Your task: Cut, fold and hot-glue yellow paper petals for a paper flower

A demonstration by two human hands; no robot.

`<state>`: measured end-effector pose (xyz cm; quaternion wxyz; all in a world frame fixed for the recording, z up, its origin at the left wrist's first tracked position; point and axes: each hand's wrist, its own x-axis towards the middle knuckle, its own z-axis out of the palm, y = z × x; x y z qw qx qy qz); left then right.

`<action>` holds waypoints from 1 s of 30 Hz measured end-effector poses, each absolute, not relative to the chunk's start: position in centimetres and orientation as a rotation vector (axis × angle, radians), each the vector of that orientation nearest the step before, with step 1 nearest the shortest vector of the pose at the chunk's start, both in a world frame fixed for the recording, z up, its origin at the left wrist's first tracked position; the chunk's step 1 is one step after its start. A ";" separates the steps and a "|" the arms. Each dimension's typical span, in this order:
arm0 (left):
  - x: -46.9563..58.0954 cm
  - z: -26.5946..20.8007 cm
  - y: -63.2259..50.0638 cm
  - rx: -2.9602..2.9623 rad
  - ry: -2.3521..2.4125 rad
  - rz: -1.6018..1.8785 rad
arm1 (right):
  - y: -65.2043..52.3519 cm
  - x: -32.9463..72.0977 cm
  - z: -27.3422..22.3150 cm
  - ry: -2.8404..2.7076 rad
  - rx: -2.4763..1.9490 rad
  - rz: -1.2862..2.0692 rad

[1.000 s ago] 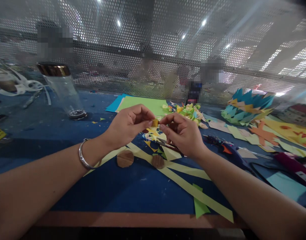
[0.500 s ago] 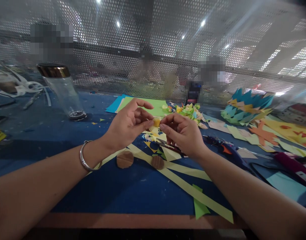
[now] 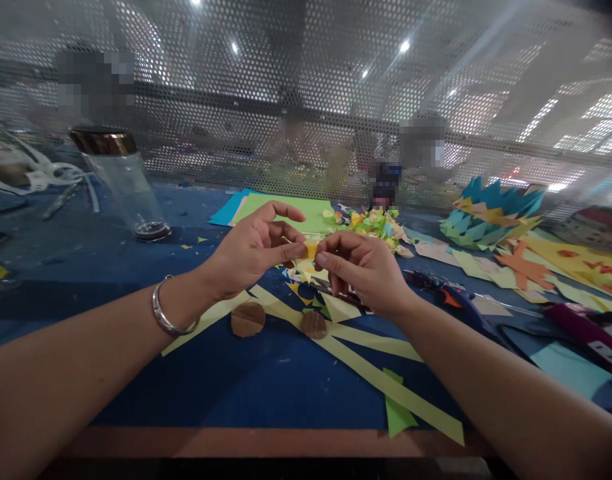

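Observation:
Between both hands, above the middle of the table, is a small piece of yellow paper (image 3: 311, 250). My left hand (image 3: 266, 250) pinches its left edge between thumb and finger, the upper fingers curved over. My right hand (image 3: 359, 270) pinches the right edge, fingers curled in. Below them on the blue table lie two round brown cardboard discs, a larger one (image 3: 248, 319) and a smaller one (image 3: 314, 325). Pale yellow-green paper strips (image 3: 381, 377) run under and beside the discs. Scissors (image 3: 331, 288) lie partly hidden behind my right hand.
A glass bottle (image 3: 126, 190) stands at the left. Behind my hands are green paper sheets (image 3: 291, 210) and a heap of paper scraps (image 3: 379, 225). A glue gun (image 3: 456, 300), a purple power strip (image 3: 586, 333) and a paper crown (image 3: 491, 217) are at the right. A perforated metal screen (image 3: 266, 120) rises behind.
Both hands stay close together on the yellow paper, which has turned slightly. The whole view has shifted a little; the things on the table lie as before.

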<state>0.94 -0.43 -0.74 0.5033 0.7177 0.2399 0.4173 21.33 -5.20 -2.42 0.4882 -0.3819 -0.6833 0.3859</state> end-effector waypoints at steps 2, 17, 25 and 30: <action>0.9 -0.6 -0.5 1.752 0.568 0.990 | -5.2 21.3 -2.4 -1.671 -0.921 0.922; 1.2 -1.0 -1.0 1.675 0.619 1.006 | -5.3 21.1 -2.8 -1.754 -1.030 0.591; 1.5 -1.4 -1.1 1.555 0.614 0.984 | -5.4 20.8 -2.7 -1.787 -1.028 0.404; 1.5 -1.7 -1.0 1.559 0.661 1.039 | -5.3 20.8 -2.9 -1.814 -1.045 0.351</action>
